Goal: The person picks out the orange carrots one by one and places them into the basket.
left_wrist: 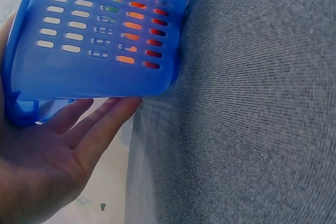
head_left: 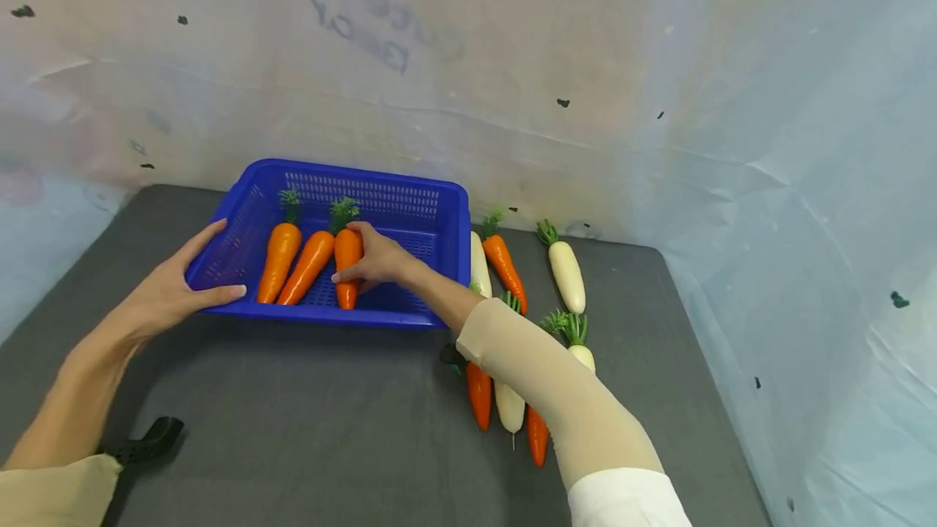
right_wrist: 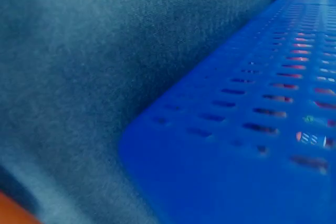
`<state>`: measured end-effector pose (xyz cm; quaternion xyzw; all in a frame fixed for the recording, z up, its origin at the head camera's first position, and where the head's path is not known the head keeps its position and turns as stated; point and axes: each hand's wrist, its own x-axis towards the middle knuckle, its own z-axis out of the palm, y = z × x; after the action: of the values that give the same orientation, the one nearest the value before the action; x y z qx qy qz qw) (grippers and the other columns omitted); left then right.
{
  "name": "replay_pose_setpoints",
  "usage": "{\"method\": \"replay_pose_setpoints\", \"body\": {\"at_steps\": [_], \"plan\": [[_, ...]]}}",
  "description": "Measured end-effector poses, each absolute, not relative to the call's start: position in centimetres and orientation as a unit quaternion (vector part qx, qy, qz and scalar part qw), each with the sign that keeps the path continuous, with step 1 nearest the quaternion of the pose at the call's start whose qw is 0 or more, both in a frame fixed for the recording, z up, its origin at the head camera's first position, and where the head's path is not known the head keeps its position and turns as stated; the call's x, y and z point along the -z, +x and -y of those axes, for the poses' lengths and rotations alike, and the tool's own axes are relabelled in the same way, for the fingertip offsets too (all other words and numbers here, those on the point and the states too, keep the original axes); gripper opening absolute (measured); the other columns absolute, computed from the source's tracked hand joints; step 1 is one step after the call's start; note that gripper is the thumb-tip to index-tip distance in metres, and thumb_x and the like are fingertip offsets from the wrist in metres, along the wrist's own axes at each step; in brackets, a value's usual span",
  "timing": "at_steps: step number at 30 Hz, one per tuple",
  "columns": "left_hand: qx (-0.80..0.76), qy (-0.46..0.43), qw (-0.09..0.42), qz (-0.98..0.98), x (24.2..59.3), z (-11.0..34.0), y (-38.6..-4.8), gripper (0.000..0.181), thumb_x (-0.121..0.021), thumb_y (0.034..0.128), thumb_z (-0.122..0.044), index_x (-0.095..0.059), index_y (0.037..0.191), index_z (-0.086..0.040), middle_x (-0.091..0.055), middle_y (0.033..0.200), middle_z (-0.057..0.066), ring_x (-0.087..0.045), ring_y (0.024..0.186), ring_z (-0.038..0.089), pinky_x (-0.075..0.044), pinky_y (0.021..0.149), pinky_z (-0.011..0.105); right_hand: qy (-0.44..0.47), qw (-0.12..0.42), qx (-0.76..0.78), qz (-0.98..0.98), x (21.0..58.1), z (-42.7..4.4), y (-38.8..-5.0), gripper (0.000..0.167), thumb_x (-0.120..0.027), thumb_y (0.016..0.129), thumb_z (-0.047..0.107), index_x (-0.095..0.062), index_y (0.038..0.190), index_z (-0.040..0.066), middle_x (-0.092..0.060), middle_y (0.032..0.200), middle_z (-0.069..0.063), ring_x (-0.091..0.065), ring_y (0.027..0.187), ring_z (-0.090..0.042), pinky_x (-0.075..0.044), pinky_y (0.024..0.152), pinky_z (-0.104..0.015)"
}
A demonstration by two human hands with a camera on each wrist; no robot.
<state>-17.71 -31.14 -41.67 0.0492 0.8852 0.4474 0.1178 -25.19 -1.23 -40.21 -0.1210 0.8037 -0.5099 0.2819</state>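
A blue plastic basket (head_left: 351, 172) with slotted walls stands at the back of the grey table. My left hand (head_left: 164, 291) grips its left end, thumb at the front rim; in the left wrist view its fingers (left_wrist: 100, 129) reach round the basket wall (left_wrist: 89, 80). Inside the basket my right hand (head_left: 376, 259) holds an orange carrot (head_left: 347, 249) with a green top between thumb and fingers. To the left of it lie two more carrots, one slanted (head_left: 307, 267) and one at the far left (head_left: 281, 254). The right wrist view shows mostly the basket's outer wall (right_wrist: 210, 177).
Right of the basket lie several carrots and white radishes, among them a carrot (head_left: 505, 263) and a radish (head_left: 567, 275) at the back. My right forearm covers part of this group; a radish (head_left: 510, 407) shows below it. A plastic sheet (head_left: 512, 63) hangs behind the table.
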Motion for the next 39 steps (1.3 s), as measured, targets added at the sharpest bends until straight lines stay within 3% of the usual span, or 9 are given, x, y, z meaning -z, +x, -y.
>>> {"method": "replay_pose_setpoints", "body": {"at_steps": [4,11,14,21,26,30,35,39], "plan": [[-0.447,0.050,0.115,-0.885,41.7,30.9,-17.6,0.105,-0.071,0.0921,-0.034,0.011,0.158,-0.037,0.004,0.160,0.033,-0.020,0.132,0.065,-0.021,0.098,0.081,-0.136,0.282,0.497,-0.809,40.8,1.8,-25.4,0.092,-0.080,0.083,0.006,-0.026,0.156,0.016,-0.050,0.129,-0.017,-0.064,0.100,-0.028,-0.060,0.077,-0.046],[-0.448,0.044,0.112,-0.886,41.6,31.0,-17.7,0.105,-0.071,0.0920,-0.034,0.012,0.157,-0.037,0.005,0.160,0.033,-0.020,0.132,0.066,-0.021,0.098,0.082,-0.187,0.215,0.352,-0.892,41.0,2.1,-26.0,0.092,-0.083,0.082,0.031,-0.030,0.156,0.020,-0.054,0.138,-0.006,-0.057,0.112,-0.016,-0.049,0.088,-0.026],[-0.448,0.045,0.111,-0.886,41.6,30.9,-17.8,0.105,-0.070,0.0923,-0.035,0.012,0.157,-0.037,0.005,0.161,0.032,-0.019,0.132,0.066,-0.019,0.098,0.082,-0.187,0.216,0.360,-0.888,40.9,1.8,-26.1,0.090,-0.082,0.084,0.029,-0.030,0.157,0.020,-0.055,0.139,-0.008,-0.058,0.112,-0.017,-0.051,0.088,-0.028],[-0.450,0.044,0.113,-0.885,41.8,31.1,-17.8,0.103,-0.069,0.0938,-0.034,0.012,0.157,-0.038,0.005,0.160,0.033,-0.023,0.130,0.066,-0.023,0.097,0.081,-0.157,0.252,0.477,-0.827,40.7,1.5,-25.9,0.081,-0.080,0.085,0.011,-0.037,0.154,0.016,-0.060,0.126,-0.020,-0.069,0.094,-0.025,-0.060,0.080,-0.039],[-0.453,0.045,0.115,-0.883,42.0,31.0,-17.7,0.102,-0.068,0.0941,-0.034,0.012,0.157,-0.038,0.006,0.161,0.032,-0.023,0.130,0.066,-0.024,0.096,0.082,-0.149,0.259,0.529,-0.794,40.4,1.0,-25.9,0.078,-0.076,0.086,0.003,-0.037,0.154,0.012,-0.056,0.128,-0.027,-0.067,0.103,-0.039,-0.059,0.082,-0.044],[-0.459,0.040,0.109,-0.881,42.2,31.1,-17.5,0.101,-0.069,0.0939,-0.034,0.010,0.156,-0.043,0.008,0.162,0.029,-0.020,0.132,0.066,-0.022,0.096,0.082,-0.172,0.236,0.533,-0.794,39.8,0.2,-26.0,0.071,-0.074,0.088,0.002,-0.041,0.151,0.010,-0.053,0.132,-0.025,-0.066,0.103,-0.040,-0.058,0.083,-0.046],[-0.461,0.041,0.101,-0.881,42.3,31.3,-17.2,0.100,-0.070,0.0933,-0.034,0.008,0.155,-0.047,0.007,0.161,0.030,-0.021,0.130,0.067,-0.021,0.095,0.083,-0.208,0.194,0.546,-0.788,38.5,-1.5,-25.8,0.063,-0.074,0.089,0.007,-0.048,0.146,0.011,-0.054,0.134,-0.020,-0.067,0.097,-0.025,-0.056,0.087,-0.048],[-0.461,0.048,0.100,-0.881,42.2,31.1,-17.4,0.100,-0.069,0.0933,-0.034,0.007,0.156,-0.047,0.005,0.161,0.031,-0.022,0.130,0.067,-0.022,0.095,0.082,-0.220,0.175,0.552,-0.785,37.3,-3.6,-25.4,0.056,-0.073,0.091,0.011,-0.052,0.143,0.016,-0.057,0.131,-0.012,-0.066,0.098,-0.015,-0.057,0.087,-0.042]]}}
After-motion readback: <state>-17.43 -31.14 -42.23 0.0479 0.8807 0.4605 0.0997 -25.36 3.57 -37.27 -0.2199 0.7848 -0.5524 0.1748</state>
